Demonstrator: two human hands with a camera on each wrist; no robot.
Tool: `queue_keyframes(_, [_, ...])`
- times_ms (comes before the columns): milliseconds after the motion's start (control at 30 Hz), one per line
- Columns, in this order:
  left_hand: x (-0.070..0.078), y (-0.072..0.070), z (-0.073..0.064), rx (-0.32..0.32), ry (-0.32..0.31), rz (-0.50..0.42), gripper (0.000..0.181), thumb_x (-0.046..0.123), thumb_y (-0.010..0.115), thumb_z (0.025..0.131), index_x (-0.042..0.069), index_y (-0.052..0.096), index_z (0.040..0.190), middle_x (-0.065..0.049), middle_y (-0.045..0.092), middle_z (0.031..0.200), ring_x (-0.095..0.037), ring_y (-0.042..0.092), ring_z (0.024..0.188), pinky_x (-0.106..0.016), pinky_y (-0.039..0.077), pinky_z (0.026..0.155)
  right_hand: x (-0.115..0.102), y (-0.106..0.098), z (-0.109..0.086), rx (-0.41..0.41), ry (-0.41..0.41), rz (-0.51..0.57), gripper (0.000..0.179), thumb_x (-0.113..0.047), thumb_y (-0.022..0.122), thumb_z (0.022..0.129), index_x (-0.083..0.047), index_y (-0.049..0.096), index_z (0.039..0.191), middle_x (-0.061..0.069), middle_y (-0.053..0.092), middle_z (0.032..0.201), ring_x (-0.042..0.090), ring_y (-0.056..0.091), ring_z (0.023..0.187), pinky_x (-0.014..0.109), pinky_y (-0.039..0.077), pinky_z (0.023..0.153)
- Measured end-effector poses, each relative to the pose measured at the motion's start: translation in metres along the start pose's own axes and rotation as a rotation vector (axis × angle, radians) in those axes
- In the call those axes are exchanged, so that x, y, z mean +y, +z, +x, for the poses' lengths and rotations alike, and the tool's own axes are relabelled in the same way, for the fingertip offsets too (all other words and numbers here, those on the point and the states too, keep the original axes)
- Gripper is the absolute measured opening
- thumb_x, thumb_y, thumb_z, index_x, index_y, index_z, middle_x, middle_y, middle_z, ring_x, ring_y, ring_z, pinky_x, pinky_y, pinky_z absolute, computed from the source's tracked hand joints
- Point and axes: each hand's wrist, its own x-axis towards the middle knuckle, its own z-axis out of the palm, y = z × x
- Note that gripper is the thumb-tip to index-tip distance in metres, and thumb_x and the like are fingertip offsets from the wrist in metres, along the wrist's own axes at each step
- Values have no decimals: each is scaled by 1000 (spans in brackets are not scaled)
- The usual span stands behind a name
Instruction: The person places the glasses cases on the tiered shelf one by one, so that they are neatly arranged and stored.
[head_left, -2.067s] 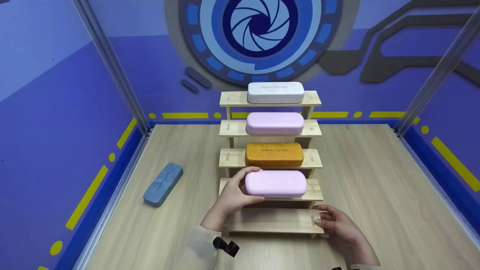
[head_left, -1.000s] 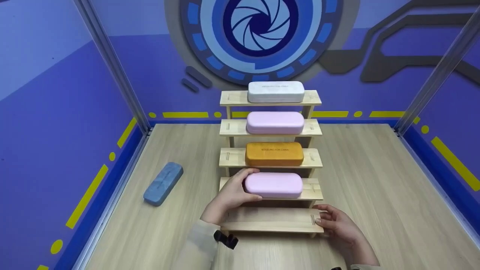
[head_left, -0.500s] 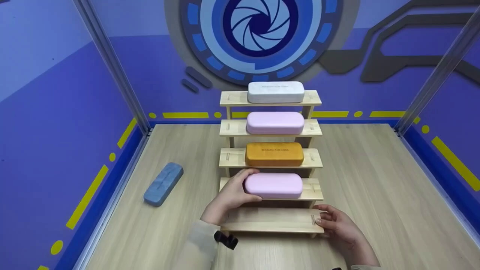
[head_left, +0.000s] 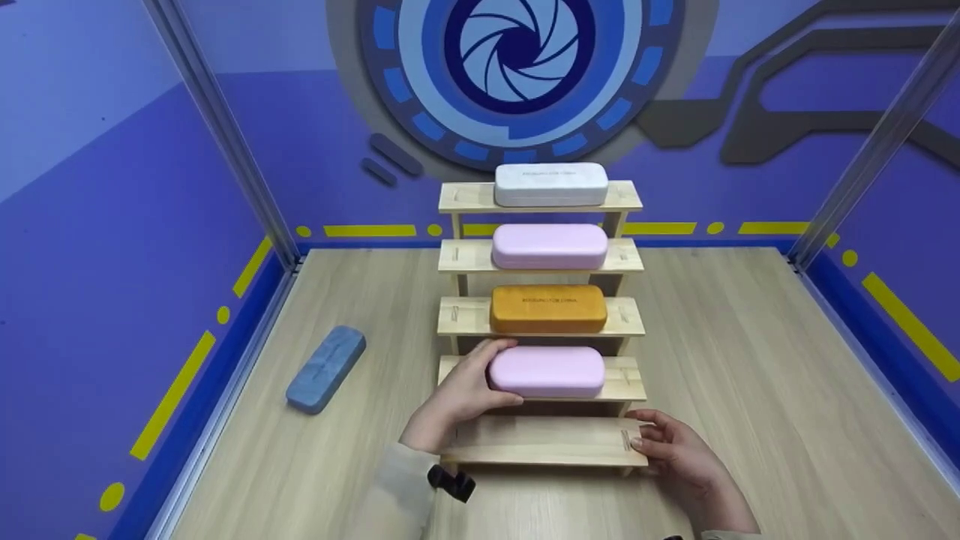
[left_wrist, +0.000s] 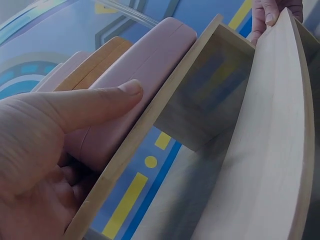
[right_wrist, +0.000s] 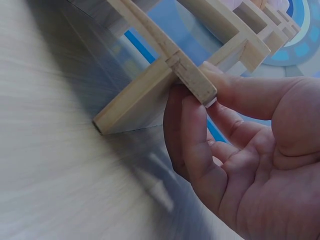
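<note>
A pink glasses case sits on the second-lowest step of a wooden stepped shelf. My left hand grips its left end, thumb in front and fingers behind. In the left wrist view the thumb lies along the front of this case, while the other fingers are mostly hidden. At the right end of the lowest step, my right hand pinches the board. The right wrist view shows the thumb on top of that board and curled fingers beneath it.
On the higher steps stand an orange glasses case, another pink glasses case and a white glasses case. A blue glasses case lies slanted on the table at left. Blue-purple panels enclose the sides and back.
The pink case in my left hand has come down onto its step and shifted slightly left. Over the last second it has stayed put. My right hand has not moved.
</note>
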Motion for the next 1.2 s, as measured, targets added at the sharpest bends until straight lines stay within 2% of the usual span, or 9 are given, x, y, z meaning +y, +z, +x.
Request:
queue_keyframes(167, [-1,0,-2,7,-10,12,85,24,92,74,11,51,147,-11,57,144,-31,58,130,-51,44,116,1,0,0,10,8,7,58,-11,68,97,6,39,145,-2,71,107,12,71,90,27,59,72])
queue_keyframes(367, [-2,-3,-6,18,-8,14,86,23,92,74,9,50,148,-12,56,145,-31,56,132,-51,43,116,2,-1,-1,-40,-44,29,54,-8,65,98,7,39,144,-3,72,108,10,71,92,26,60,77])
queue_keyframes(533, [-7,-10,-15,35,7,-7,84,19,91,75,5,50,148,-15,54,146,-34,52,137,-54,39,119,3,-2,0,-45,-56,28,54,-8,66,98,7,39,143,-3,72,107,10,71,93,26,61,79])
queue_keyframes(633, [-10,-15,-23,50,-9,-30,81,17,90,78,6,51,148,-13,54,147,-33,50,139,-54,37,120,4,-2,0,-41,-58,25,53,-7,66,98,7,40,142,-3,71,107,10,72,93,26,61,79])
queue_keyframes(767, [-15,-22,-37,99,-17,-43,78,16,89,79,7,52,147,-11,55,147,-32,52,139,-52,38,120,3,-2,-1,-44,-61,29,52,-7,65,98,6,41,142,-4,71,107,10,71,92,26,61,79])
queue_keyframes(900, [-22,-30,-51,162,5,-66,74,16,88,81,6,54,145,-12,57,147,-32,54,137,-47,41,119,3,-2,-1,-45,-58,39,51,-7,65,98,5,41,142,-3,72,108,10,72,93,27,61,79])
queue_keyframes(1067, [-34,-41,-66,265,29,-124,68,14,86,82,4,57,142,-13,62,141,-34,58,133,-44,45,116,3,-2,-1,-42,-55,39,47,-7,65,98,2,44,139,-3,72,107,11,72,92,26,61,78])
queue_keyframes(1200, [-42,-51,-76,344,2,-133,64,10,85,83,4,58,140,-13,65,136,-34,60,128,-46,47,113,3,-1,-2,-58,-60,55,43,-5,64,98,-2,46,138,-3,71,106,10,72,90,25,60,75])
